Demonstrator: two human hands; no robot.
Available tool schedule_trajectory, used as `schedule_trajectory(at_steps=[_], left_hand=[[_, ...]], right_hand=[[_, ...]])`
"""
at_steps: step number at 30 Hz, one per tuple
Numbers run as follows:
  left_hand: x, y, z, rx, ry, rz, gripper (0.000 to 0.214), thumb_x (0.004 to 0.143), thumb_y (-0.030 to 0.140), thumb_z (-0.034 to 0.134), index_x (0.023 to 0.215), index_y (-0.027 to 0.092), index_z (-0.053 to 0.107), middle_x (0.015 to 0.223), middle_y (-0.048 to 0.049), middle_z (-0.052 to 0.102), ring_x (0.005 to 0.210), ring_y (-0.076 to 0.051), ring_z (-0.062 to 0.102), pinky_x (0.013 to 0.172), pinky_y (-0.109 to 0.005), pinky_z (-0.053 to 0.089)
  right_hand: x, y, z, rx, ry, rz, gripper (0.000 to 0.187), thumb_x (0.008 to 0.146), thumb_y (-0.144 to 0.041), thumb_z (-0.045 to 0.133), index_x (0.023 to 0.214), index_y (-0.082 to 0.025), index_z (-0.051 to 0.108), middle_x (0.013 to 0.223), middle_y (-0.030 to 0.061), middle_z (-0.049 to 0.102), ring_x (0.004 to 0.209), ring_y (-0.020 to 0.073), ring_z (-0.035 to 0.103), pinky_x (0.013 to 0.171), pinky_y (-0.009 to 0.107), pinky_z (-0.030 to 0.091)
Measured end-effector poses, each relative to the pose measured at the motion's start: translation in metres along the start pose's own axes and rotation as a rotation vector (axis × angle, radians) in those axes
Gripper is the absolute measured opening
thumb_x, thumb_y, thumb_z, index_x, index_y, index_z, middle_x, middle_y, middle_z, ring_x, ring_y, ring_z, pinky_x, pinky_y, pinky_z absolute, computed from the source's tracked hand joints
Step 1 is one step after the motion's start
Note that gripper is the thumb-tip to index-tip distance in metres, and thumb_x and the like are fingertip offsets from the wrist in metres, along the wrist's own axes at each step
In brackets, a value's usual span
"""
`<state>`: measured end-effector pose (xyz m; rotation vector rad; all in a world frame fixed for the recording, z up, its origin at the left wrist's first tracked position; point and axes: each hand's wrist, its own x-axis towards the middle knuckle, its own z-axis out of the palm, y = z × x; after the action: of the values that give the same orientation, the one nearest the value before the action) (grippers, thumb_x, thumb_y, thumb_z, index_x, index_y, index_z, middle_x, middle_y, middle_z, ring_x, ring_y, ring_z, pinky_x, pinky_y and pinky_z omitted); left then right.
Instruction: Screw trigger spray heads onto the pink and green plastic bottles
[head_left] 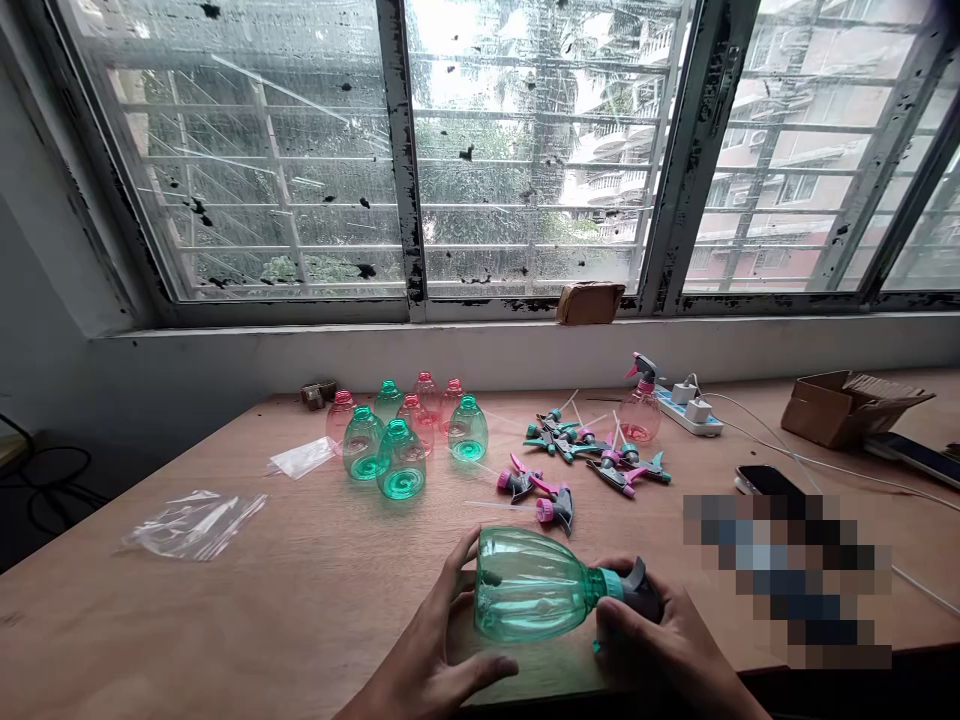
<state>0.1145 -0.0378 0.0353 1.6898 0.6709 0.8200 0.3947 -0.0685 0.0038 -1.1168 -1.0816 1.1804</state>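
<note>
1. Green bottle [532, 585]: one, clear plastic, held on its side above the near edge of the table [247, 610]; base toward the left hand, neck toward the right.
2. Spray head [640, 592]: one, grey with teal collar, at the neck of the green bottle.
3. Right hand [664, 628]: thumb and fingers closed around the spray head.
4. Left hand [431, 645]: fingers spread and curved about the bottle's base, thumb standing apart below; whether the fingertips touch the plastic cannot be told.
5. Standing bottles [401, 462]: four green, four pink, headless, grouped beyond the left hand.
6. Loose spray heads [553, 508]: several, grey with pink or teal parts, scattered beyond the held bottle.
7. Pink bottle [639, 415]: upright, spray head fitted, beside a power strip [705, 424].
8. Plastic bags [195, 525]: two, clear, lying at left.
9. Cardboard box [829, 412]: open, far right.
10. Phone [772, 483]: dark-screened, nearer than the box, partly under the blurred patch.
</note>
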Motion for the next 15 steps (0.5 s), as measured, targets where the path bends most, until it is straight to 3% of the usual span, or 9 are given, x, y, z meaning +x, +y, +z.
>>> schedule_trajectory(at_steps=[4, 10, 15], left_hand=[[-0.0018, 0.0026, 0.0023, -0.106, 0.084, -0.058, 0.087, 0.085, 0.042, 0.077, 0.154, 0.037, 0.024, 0.159, -0.0108, 0.035, 0.137, -0.036, 0.048, 0.113, -0.05, 0.042], [0.0004, -0.0022, -0.0003, 0.058, 0.017, -0.008, 0.093, 0.087, 0.036, 0.075, 0.158, 0.036, 0.014, 0.163, -0.0094, 0.032, 0.146, -0.034, 0.036, 0.122, -0.049, 0.029], [-0.0011, 0.0065, 0.0008, -0.013, 0.002, -0.043, 0.096, 0.086, 0.041, 0.076, 0.158, 0.036, 0.013, 0.16, -0.0094, 0.037, 0.143, -0.033, 0.042, 0.12, -0.047, 0.033]], right_hand=[[-0.0008, -0.002, 0.0024, 0.006, 0.029, -0.007, 0.045, 0.065, -0.049, 0.088, 0.092, -0.018, 0.07, 0.063, -0.0033, 0.063, 0.055, 0.0183, 0.061, 0.052, 0.029, 0.055], [-0.0008, -0.0049, 0.0005, -0.021, 0.013, -0.01, 0.042, 0.068, -0.046, 0.087, 0.094, -0.018, 0.069, 0.065, -0.0023, 0.066, 0.058, 0.0182, 0.063, 0.055, 0.029, 0.057], [-0.0006, -0.0031, 0.0012, -0.014, 0.008, -0.029, 0.042, 0.069, -0.045, 0.087, 0.095, -0.018, 0.069, 0.062, -0.0025, 0.067, 0.055, 0.0179, 0.064, 0.053, 0.028, 0.055]])
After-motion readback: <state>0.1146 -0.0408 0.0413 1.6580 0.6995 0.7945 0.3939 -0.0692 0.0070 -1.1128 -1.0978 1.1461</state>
